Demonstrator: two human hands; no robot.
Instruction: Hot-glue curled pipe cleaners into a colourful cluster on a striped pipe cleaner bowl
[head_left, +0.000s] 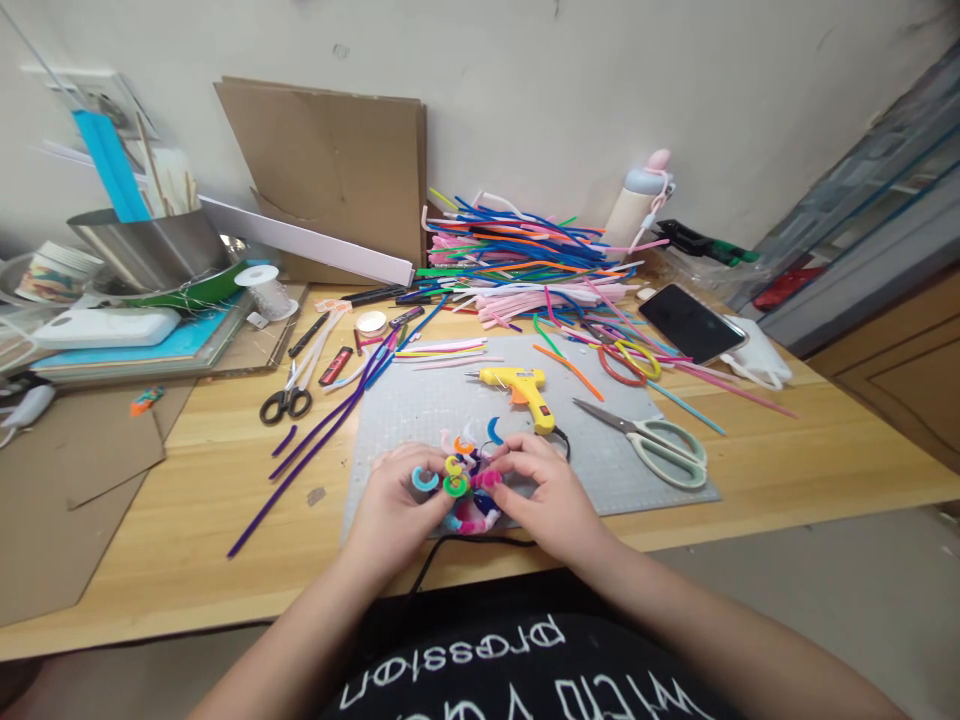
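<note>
Shirt, hands holding fuzzy craft by mat edge, pale-green scissors apart

Multicoloured pipe-cleaner piece held between left hand and right hand.
On the grey mat lies a yellow glue gun, pale-handled scissors to its right; loose pipe cleaners are heaped behind.

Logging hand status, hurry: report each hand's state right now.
Left hand: closed, holding the colourful fuzzy piece at its left side.
Right hand: closed, holding the same piece at its right side.
</note>
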